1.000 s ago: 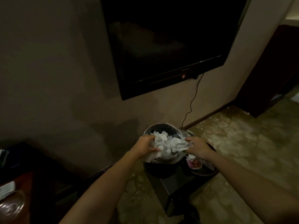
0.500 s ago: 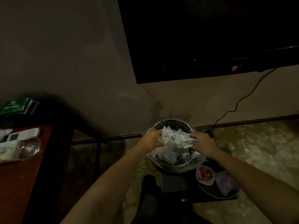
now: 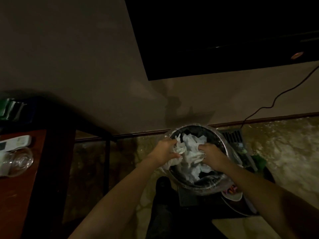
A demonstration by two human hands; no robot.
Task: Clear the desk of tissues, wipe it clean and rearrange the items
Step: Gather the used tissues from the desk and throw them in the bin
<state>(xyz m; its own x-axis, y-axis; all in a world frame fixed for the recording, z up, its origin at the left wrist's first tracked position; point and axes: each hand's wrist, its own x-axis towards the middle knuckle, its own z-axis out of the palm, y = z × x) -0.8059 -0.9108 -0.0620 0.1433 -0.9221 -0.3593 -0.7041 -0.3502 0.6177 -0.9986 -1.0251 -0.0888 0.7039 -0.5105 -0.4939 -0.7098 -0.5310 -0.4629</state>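
White tissues [image 3: 191, 148] inside left grip [image 3: 164, 151]

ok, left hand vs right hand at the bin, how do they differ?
Left hand sits at the left rim of the bin, gripping tissues that spill over the edge. Right hand is further inside the bin, digging into the pile. Both grip the same white wad.
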